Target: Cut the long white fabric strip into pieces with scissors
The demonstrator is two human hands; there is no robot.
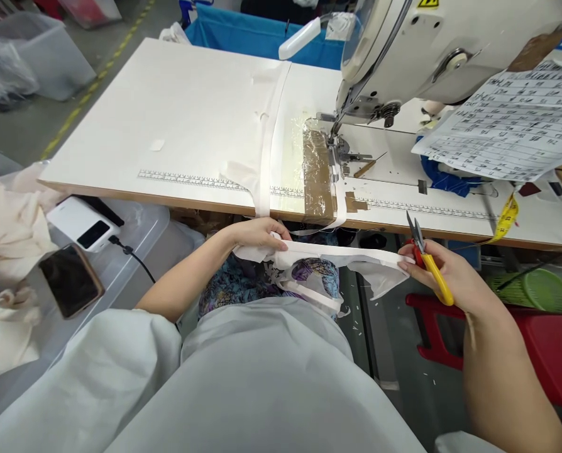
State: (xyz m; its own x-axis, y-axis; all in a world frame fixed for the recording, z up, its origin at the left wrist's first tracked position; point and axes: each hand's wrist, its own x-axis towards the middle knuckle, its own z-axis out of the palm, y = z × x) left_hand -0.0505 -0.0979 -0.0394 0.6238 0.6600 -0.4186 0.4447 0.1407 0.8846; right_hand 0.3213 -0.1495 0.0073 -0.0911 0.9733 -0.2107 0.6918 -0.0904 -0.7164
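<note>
My left hand pinches one end of a white fabric strip just below the table's front edge. My right hand holds the strip's other end and also grips yellow-handled thread snips, blades pointing up. The strip is stretched between both hands above my lap. More white band runs from it up over the white sewing table. The sewing machine stands at the right, its needle area beside a taped brown patch.
A clear plastic bin at my left carries a white power bank and a phone, with cream cloth beside it. A printed sheet hangs on the machine. A yellow tape measure, red stool and green basket sit right.
</note>
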